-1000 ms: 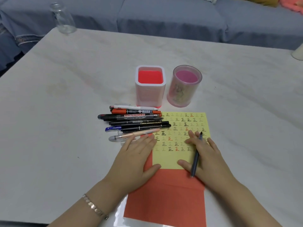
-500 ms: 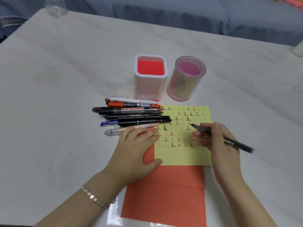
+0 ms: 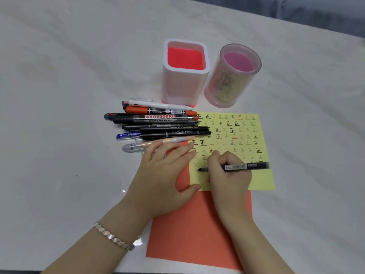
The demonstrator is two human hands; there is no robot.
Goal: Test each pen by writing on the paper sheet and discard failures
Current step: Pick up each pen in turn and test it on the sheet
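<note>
Pale marbled counter [image 3: 59, 95] fills nearly the whole view, with a strip of blue-grey sofa [image 3: 316, 12] past its far right corner. Near the front edge lies an orange sheet [image 3: 197, 234], and a yellow paper sheet [image 3: 262, 180] overlaps its far end, covered in rows of small written marks in black, grey and red.

The right hand [image 3: 229, 175] rests on the yellow sheet with its grip closed round a black pen [image 3: 246, 166], fingers and thumb curled about the barrel close to the point. The pen lies almost level, its tail pointing right and its tip over the sheet's lower left part, just below the last row of marks; the tip seems to touch the paper, though the angle leaves that unsure.

The left hand [image 3: 162, 175] lies flat with straight fingers, its grip slack and holding nothing, pressing on the orange sheet and the yellow sheet's left edge. Its fingertips reach the nearest of the pile of pens [image 3: 158, 125] just left of the yellow sheet. A metal bracelet [image 3: 112, 237] circles that wrist.

Beyond the paper stand a square white holder [image 3: 184, 86] with a red inside and, just beside it on the right, a round pink cup [image 3: 229, 86]
</note>
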